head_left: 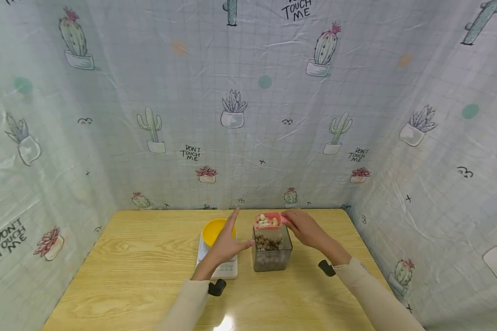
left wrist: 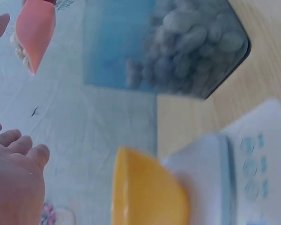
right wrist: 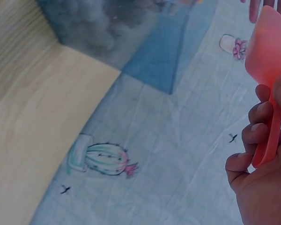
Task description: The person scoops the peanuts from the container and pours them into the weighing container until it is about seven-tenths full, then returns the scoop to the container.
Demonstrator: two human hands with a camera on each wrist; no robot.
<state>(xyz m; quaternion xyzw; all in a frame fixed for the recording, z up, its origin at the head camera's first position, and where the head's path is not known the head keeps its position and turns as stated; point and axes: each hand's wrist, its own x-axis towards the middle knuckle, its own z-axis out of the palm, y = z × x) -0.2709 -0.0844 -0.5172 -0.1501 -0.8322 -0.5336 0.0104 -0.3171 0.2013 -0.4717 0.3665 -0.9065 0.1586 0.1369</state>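
My right hand (head_left: 304,226) grips the handle of a pink scoop (right wrist: 270,51), its fingers curled round it in the right wrist view. Pale, rounded, pebble-like pieces (head_left: 266,221) lie in the scoop, which is above the back of a clear square container (head_left: 272,265). More such pieces (left wrist: 196,42) partly fill that container. With fingers extended and thumb spread toward the container, my left hand (head_left: 225,246) holds nothing. It is over the right side of a yellow bowl (head_left: 210,230), hiding part of it. The bowl sits on a white kitchen scale (head_left: 228,271).
A light wooden table (head_left: 141,266) bears everything. Cactus-print curtains (head_left: 248,151) stand behind it and along both sides. The scale is just left of the container, with a gap between them.
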